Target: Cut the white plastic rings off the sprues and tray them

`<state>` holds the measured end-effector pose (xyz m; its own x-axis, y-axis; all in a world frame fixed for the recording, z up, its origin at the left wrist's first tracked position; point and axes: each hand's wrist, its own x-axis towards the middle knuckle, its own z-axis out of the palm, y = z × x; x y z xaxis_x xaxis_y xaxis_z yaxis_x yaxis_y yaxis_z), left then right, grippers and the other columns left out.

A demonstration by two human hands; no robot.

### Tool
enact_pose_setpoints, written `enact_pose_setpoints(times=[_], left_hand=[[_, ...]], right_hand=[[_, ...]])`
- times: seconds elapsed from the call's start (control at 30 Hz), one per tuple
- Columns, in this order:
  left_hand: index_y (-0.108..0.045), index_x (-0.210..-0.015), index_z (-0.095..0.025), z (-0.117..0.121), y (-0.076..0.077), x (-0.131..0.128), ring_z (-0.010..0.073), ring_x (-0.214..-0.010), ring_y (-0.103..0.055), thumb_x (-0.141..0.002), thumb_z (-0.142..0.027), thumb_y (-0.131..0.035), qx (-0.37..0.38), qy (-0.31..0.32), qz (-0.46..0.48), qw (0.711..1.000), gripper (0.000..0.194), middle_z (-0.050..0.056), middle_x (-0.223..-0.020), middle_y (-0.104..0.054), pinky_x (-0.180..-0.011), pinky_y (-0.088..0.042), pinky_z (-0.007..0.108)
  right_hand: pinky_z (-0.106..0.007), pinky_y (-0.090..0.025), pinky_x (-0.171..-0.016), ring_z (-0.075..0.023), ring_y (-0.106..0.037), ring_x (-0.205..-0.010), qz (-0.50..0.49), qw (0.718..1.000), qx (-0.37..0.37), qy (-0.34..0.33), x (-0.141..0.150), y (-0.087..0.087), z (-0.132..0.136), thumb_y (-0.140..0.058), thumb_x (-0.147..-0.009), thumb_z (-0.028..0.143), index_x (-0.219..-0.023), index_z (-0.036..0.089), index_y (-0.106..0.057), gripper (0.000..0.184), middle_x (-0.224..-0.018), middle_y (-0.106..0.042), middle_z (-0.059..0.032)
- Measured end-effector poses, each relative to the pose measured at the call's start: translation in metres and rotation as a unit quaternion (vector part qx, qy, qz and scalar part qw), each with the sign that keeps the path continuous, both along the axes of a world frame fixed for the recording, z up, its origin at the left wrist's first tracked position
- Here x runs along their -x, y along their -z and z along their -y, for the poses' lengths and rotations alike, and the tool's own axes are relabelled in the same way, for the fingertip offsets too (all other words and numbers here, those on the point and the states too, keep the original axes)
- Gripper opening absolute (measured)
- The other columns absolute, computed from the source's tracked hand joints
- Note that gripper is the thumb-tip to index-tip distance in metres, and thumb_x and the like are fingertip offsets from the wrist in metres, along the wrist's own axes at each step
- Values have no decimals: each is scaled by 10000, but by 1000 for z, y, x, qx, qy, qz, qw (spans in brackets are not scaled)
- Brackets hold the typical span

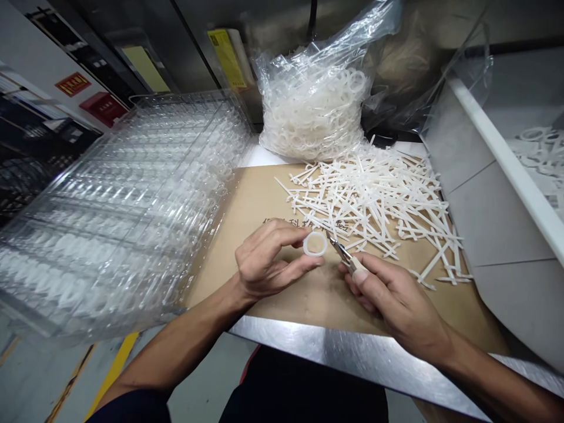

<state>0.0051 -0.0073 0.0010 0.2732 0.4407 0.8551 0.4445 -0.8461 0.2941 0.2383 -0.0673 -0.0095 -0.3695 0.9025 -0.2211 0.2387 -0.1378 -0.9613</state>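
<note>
A translucent white plastic ring (315,254) is pinched between the thumb and fingers of my left hand (271,258). My right hand (383,291) grips a pair of nippers (348,257) by the handles, its metal tip close to the ring's right side. Whether the tip touches the ring I cannot tell. Just beyond both hands, a heap of white plastic sprue pieces (370,197) lies loose on the brown cardboard (291,305).
Behind the heap stands a clear bag (312,111) full of similar rings. Stacked clear plastic trays (123,217) with white parts occupy the left side. A light bin (506,223) holding white rings rises at the right. The metal table edge (317,341) runs nearest my body.
</note>
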Motion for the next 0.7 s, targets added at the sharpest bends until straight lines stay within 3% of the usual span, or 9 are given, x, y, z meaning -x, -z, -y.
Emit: enact_pose_setpoints(times=[0.7], left_hand=[[-701,-1074,-154,0,-2,-1,121,-662,-689,-873,-318,-834,-29,-9,-1,1000,291,30,-781,-747,-631,-574,221]], right_hand=[[-254,-408,-566,-106,-456,-627,-21,1000,-23,-3,1,5,-3,-452,-1083,543,-947,201,-584,391,-799,-527,16]])
